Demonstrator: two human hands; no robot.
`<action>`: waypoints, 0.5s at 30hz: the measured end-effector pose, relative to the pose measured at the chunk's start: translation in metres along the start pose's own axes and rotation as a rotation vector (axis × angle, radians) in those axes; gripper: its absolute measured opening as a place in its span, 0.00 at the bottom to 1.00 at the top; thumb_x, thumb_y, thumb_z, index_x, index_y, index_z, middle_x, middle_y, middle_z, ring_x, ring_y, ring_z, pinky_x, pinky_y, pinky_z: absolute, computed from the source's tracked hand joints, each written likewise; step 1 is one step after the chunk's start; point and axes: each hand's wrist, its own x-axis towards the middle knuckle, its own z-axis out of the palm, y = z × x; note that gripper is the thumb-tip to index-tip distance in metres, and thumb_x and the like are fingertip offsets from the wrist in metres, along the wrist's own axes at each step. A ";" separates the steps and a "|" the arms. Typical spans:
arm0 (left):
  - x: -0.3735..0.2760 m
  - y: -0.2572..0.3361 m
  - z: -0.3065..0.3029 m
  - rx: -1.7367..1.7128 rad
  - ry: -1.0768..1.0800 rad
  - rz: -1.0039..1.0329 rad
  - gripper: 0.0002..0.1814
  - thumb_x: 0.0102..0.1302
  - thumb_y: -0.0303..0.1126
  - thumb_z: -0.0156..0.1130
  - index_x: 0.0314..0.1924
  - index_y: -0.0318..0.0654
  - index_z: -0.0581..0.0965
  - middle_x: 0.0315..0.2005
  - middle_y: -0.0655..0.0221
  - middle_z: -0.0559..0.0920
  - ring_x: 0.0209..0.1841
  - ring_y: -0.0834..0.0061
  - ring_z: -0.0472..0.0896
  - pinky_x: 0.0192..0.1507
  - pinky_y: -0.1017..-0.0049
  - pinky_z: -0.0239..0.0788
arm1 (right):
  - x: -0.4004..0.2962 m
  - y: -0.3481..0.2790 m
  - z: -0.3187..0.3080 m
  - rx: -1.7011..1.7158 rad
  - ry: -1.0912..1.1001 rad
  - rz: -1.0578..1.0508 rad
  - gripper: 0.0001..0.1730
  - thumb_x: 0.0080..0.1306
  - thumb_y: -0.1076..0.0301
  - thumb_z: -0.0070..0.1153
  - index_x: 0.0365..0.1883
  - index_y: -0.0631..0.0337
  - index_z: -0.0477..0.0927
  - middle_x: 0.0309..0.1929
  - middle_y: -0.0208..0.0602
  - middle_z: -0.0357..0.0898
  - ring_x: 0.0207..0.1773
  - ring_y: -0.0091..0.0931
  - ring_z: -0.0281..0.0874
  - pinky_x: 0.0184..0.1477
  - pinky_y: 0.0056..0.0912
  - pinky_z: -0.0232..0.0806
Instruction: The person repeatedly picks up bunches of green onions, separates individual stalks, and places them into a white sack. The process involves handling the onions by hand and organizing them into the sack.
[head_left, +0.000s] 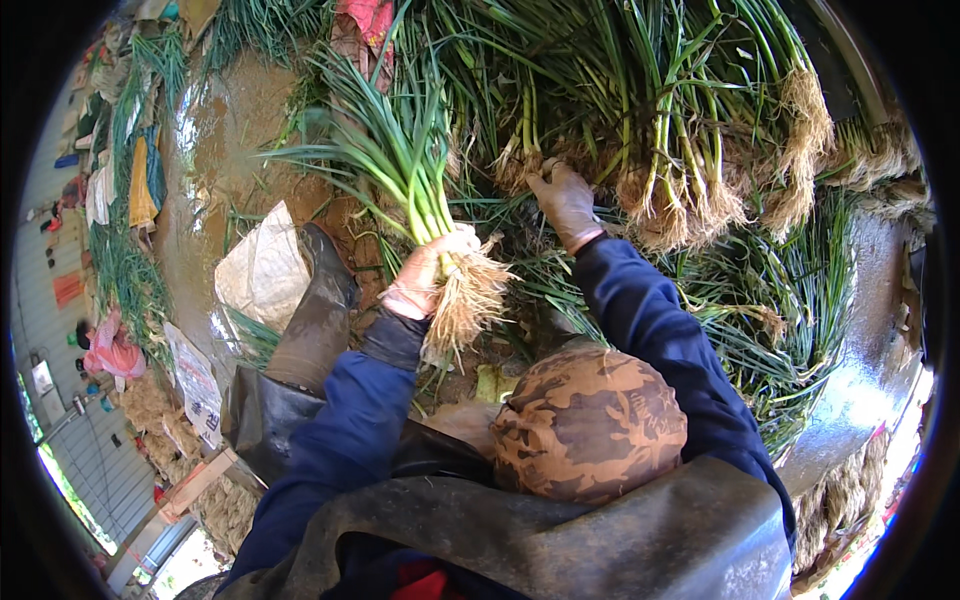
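Observation:
My left hand (431, 274) is closed around the lower stems of a bunch of green onions (420, 180). Its leaves point up and away, and its pale stringy roots (469, 300) hang below my fist. My right hand (564, 201), which looks gloved, reaches to the root ends at the near edge of a large heap of green onions (600, 90). Its fingertips are at the roots; whether they grip any cannot be told. Just right of that hand, several stems with bushy roots (682, 202) lie on the heap.
A camouflage-patterned rounded cloth thing (592, 424) is at my lap. More green onions (780, 315) lie to the right on the wet floor (870, 390). A whitish sheet (262, 270) lies beside my boot (319, 315) at left. A wooden beam (199, 484) stands lower left.

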 end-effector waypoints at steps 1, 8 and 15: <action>0.016 -0.013 -0.022 0.020 -0.028 -0.023 0.21 0.63 0.35 0.68 0.53 0.34 0.79 0.44 0.66 0.85 0.44 0.78 0.82 0.45 0.79 0.77 | -0.001 0.000 -0.002 0.040 -0.050 -0.026 0.19 0.72 0.51 0.57 0.48 0.57 0.81 0.35 0.42 0.86 0.36 0.31 0.84 0.41 0.39 0.73; 0.031 -0.061 0.019 0.020 -0.077 0.064 0.13 0.58 0.26 0.74 0.43 0.37 0.81 0.33 0.74 0.84 0.34 0.80 0.81 0.37 0.79 0.74 | -0.095 0.018 -0.017 0.629 -0.384 -0.242 0.07 0.68 0.67 0.64 0.40 0.58 0.81 0.32 0.28 0.82 0.35 0.21 0.77 0.43 0.27 0.72; 0.000 -0.070 0.034 0.047 -0.003 0.090 0.12 0.59 0.28 0.74 0.42 0.38 0.81 0.31 0.77 0.81 0.30 0.82 0.79 0.31 0.80 0.70 | -0.079 0.018 0.015 0.895 -0.265 0.086 0.26 0.72 0.59 0.61 0.60 0.69 0.74 0.44 0.33 0.83 0.45 0.20 0.77 0.49 0.24 0.70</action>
